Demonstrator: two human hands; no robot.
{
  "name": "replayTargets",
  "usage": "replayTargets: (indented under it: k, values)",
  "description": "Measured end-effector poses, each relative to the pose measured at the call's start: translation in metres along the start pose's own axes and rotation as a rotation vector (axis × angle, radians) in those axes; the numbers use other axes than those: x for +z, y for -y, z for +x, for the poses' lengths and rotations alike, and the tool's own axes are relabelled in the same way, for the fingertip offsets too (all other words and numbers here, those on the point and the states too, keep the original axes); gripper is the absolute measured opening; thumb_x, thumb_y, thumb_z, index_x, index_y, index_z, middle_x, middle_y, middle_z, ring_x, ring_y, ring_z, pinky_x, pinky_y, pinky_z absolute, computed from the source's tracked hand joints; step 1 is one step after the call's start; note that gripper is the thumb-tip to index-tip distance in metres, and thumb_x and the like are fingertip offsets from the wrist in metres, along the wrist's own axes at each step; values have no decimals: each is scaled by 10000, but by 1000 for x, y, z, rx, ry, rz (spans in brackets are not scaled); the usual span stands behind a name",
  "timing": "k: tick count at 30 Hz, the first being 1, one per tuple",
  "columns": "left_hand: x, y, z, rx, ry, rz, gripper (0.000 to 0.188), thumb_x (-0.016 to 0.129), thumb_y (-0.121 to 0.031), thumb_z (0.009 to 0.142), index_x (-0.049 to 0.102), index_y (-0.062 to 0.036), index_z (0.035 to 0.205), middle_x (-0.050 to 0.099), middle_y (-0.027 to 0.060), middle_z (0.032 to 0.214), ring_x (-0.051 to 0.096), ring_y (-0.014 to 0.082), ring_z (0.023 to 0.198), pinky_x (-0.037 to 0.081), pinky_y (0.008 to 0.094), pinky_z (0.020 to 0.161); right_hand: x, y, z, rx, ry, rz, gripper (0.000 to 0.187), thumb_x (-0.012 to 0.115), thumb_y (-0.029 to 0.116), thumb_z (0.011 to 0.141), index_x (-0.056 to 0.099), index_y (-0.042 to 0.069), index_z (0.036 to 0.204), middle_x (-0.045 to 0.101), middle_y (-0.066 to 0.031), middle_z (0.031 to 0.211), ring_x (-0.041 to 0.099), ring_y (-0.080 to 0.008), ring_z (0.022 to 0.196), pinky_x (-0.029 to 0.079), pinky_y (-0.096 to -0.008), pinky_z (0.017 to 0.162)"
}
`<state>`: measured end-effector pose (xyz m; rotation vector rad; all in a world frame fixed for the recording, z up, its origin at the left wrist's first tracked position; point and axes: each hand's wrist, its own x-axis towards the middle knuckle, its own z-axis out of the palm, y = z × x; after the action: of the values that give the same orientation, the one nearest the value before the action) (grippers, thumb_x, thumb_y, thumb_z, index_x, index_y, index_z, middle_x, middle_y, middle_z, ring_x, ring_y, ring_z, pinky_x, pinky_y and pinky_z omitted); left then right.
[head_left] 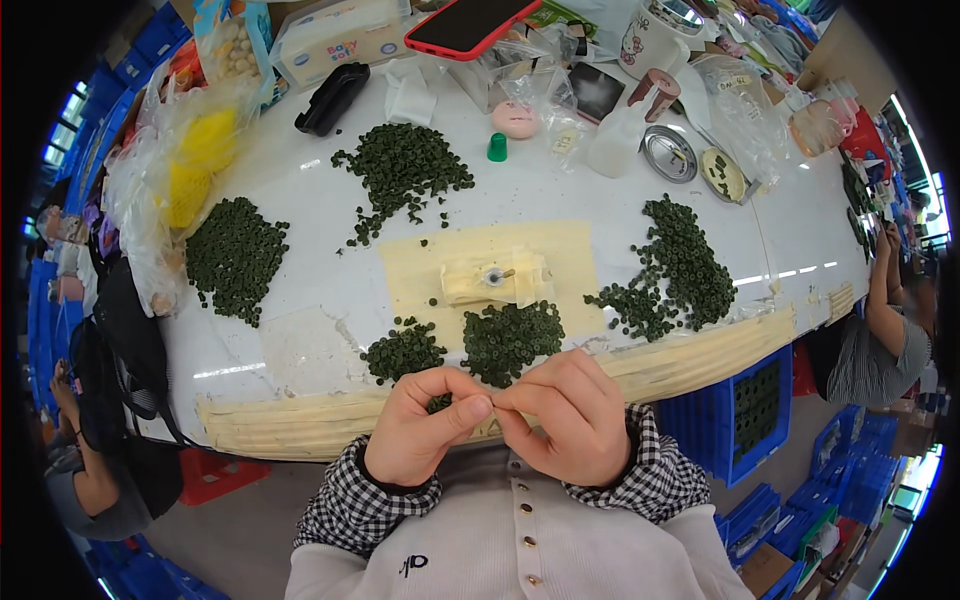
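My left hand [428,422] and my right hand [570,420] meet fingertip to fingertip over the table's front edge. Both are closed in a pinch, and whatever they hold is too small to make out. Some dark green pieces [438,403] show by the left fingers; I cannot tell whether they lie in the hand or beneath it. Just beyond the hands are two small piles of round dark green pieces, one on the left [403,350] and one in the middle [512,338]. Behind them a tape-wrapped block [470,282] bears a small metal pin [500,275].
More green pieces lie heaped at the left [236,260], far left-centre [405,172] and right [685,265]. Along the back are a red-edged phone [470,25], a black holder [332,98], a green cap [497,148] and round tins [668,153]. A blue crate [735,415] stands below the right edge.
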<state>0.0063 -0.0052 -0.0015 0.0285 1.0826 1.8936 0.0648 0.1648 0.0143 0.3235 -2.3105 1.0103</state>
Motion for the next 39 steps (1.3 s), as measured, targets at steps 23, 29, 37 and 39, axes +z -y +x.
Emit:
replayTargets:
  k: [23, 29, 37, 39]
  values:
    - [-8, -15, 3, 51, -4, -196, 172, 534, -100, 928, 608, 11, 1036, 401, -52, 621, 293, 43, 529, 254, 203, 480, -45, -40, -16, 341, 88, -159, 114, 714, 10, 711, 634, 27, 791, 591, -76, 754, 550, -249, 709, 448, -330, 631]
    - [-8, -17, 6, 29, -5, -163, 169, 535, -109, 929, 595, 4, 1040, 423, -46, 643, 297, 44, 530, 243, 192, 459, -35, -38, -16, 224, 195, -245, 118, 702, 54, 715, 615, 49, 796, 532, -63, 744, 519, -243, 723, 432, -346, 647]
    - [-9, -14, 6, 43, -13, -100, 168, 525, -95, 942, 611, 0, 1052, 432, -58, 636, 286, 43, 512, 237, 199, 455, -27, -39, -16, 146, 180, -302, 134, 670, 7, 699, 579, 41, 791, 526, -80, 760, 519, -257, 730, 440, -349, 646]
    - [-9, -14, 5, 44, -22, -107, 168, 526, -94, 942, 613, 1, 1050, 434, -58, 633, 285, 43, 512, 239, 199, 455, -27, -38, -16, 167, 155, -278, 143, 660, -23, 690, 575, 39, 788, 539, -86, 773, 524, -267, 732, 447, -350, 649]
